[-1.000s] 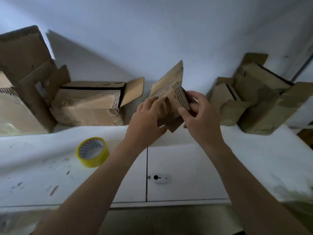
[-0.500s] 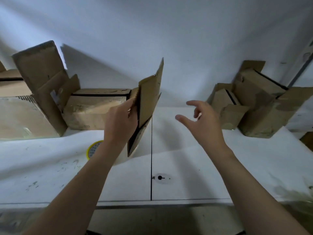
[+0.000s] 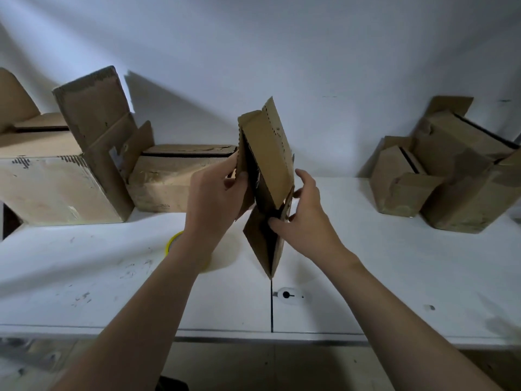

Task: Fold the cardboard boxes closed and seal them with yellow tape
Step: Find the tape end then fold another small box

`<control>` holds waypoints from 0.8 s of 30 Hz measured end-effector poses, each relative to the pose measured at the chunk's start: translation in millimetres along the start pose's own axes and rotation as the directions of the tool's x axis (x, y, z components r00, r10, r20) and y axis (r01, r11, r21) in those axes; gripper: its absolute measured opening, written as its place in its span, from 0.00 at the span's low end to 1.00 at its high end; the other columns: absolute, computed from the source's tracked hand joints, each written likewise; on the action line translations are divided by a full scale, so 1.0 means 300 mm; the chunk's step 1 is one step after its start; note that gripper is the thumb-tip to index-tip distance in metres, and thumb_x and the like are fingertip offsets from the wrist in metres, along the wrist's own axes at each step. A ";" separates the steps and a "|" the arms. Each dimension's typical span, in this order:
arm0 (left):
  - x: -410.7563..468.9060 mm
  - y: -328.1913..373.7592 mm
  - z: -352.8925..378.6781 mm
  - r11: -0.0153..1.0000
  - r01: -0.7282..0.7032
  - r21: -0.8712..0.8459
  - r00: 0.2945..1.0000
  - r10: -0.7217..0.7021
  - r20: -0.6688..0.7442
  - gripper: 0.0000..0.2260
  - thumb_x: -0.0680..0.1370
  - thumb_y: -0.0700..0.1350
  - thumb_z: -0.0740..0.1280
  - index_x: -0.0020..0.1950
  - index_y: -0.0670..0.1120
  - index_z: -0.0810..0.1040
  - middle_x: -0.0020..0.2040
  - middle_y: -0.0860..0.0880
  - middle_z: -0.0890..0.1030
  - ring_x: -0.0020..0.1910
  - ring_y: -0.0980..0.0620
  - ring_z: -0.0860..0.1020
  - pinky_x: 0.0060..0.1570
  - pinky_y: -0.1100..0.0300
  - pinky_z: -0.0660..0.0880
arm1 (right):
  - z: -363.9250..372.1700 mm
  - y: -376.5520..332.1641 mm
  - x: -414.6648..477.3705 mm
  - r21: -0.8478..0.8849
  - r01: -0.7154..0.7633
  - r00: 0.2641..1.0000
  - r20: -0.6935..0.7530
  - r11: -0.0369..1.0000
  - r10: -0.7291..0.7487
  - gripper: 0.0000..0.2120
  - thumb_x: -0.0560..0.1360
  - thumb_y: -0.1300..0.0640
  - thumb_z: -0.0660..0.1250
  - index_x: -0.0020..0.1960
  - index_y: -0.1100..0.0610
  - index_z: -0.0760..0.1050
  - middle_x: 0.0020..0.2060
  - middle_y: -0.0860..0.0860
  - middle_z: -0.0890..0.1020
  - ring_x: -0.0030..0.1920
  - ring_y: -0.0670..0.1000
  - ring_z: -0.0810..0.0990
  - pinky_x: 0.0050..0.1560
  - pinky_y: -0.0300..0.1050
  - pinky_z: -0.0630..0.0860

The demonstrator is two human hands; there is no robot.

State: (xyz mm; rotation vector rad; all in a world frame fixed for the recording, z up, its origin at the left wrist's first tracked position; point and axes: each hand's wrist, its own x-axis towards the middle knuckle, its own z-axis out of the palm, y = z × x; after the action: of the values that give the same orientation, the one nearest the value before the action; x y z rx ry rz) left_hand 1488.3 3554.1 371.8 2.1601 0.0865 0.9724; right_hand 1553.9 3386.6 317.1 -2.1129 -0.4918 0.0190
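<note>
I hold a small brown cardboard box (image 3: pixel 267 153) up in the air over the white table (image 3: pixel 394 263), tilted on one corner with its flaps loose. My left hand (image 3: pixel 217 193) grips its left side, fingers curled round the edge. My right hand (image 3: pixel 304 213) grips the lower right part, thumb on a lower flap and fingers behind. A roll of yellow tape (image 3: pixel 172 244) lies on the table, mostly hidden behind my left wrist.
Several open cardboard boxes stand along the wall: a large box (image 3: pixel 53 187) and a flat box (image 3: pixel 180 176) at the left, a group of boxes (image 3: pixel 451 176) at the right. A seam and a small keyhole (image 3: pixel 286 294) mark the table's middle.
My right hand, free and open half a second ago, has come back onto the box. The box has turned and moved to the centre; my view shifted left.
</note>
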 end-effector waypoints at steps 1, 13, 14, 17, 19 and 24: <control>0.001 -0.005 -0.007 1.000 -0.006 0.001 1.000 0.006 -0.011 0.13 0.78 0.35 0.66 0.55 0.48 0.85 0.38 0.51 0.85 0.38 0.51 0.84 0.38 0.54 0.81 | -0.011 0.007 0.005 -0.039 -0.018 1.000 -0.003 0.999 0.018 0.48 0.68 0.46 0.76 0.74 0.33 0.46 0.61 0.46 0.73 0.47 0.52 0.82 0.46 0.54 0.83; 0.009 -0.062 -0.051 0.990 -0.054 0.132 0.997 0.061 -0.050 0.07 0.78 0.37 0.66 0.48 0.47 0.82 0.36 0.61 0.78 0.40 0.58 0.79 0.35 0.76 0.69 | -0.223 0.070 0.010 -0.091 -0.062 0.952 -0.304 0.994 0.031 0.29 0.77 0.59 0.71 0.70 0.38 0.63 0.45 0.43 0.77 0.39 0.46 0.80 0.42 0.51 0.84; 0.006 -0.064 -0.046 0.987 -0.067 0.145 0.996 0.074 -0.045 0.06 0.77 0.38 0.66 0.47 0.46 0.81 0.35 0.59 0.78 0.40 0.59 0.78 0.34 0.74 0.69 | -0.242 0.073 0.007 -0.073 -0.050 0.942 -0.334 0.996 0.023 0.28 0.77 0.59 0.71 0.69 0.39 0.64 0.48 0.43 0.77 0.43 0.44 0.79 0.45 0.52 0.84; -0.006 -0.072 -0.014 0.982 -0.057 0.182 0.998 0.059 -0.003 0.03 0.78 0.39 0.66 0.46 0.43 0.80 0.36 0.50 0.81 0.37 0.52 0.77 0.35 0.54 0.77 | -0.294 0.081 -0.010 -0.021 -0.032 0.908 -0.420 0.999 0.020 0.24 0.78 0.59 0.71 0.68 0.42 0.67 0.56 0.43 0.77 0.48 0.42 0.78 0.50 0.57 0.83; -0.017 -0.063 0.018 0.980 -0.048 0.191 0.997 0.037 0.062 0.04 0.79 0.40 0.66 0.48 0.41 0.79 0.37 0.45 0.81 0.38 0.43 0.78 0.38 0.46 0.78 | -0.328 0.089 -0.026 0.003 -0.040 0.889 -0.457 0.999 0.038 0.24 0.78 0.59 0.71 0.68 0.44 0.67 0.58 0.43 0.77 0.51 0.45 0.79 0.50 0.59 0.84; -0.044 -0.035 0.104 0.970 -0.091 0.226 0.983 0.051 0.178 0.07 0.76 0.40 0.65 0.53 0.44 0.77 0.31 0.51 0.76 0.35 0.41 0.77 0.32 0.52 0.70 | -0.405 0.133 -0.060 0.028 -0.061 0.847 -0.528 0.998 0.067 0.25 0.78 0.60 0.70 0.70 0.45 0.66 0.52 0.36 0.74 0.50 0.41 0.77 0.54 0.56 0.83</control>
State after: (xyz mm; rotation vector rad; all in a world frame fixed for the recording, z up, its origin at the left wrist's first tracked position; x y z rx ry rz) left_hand 1502.1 3538.0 343.3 2.4702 0.0419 0.8470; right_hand 1575.4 3263.5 350.3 -2.0092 -0.0858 -0.5125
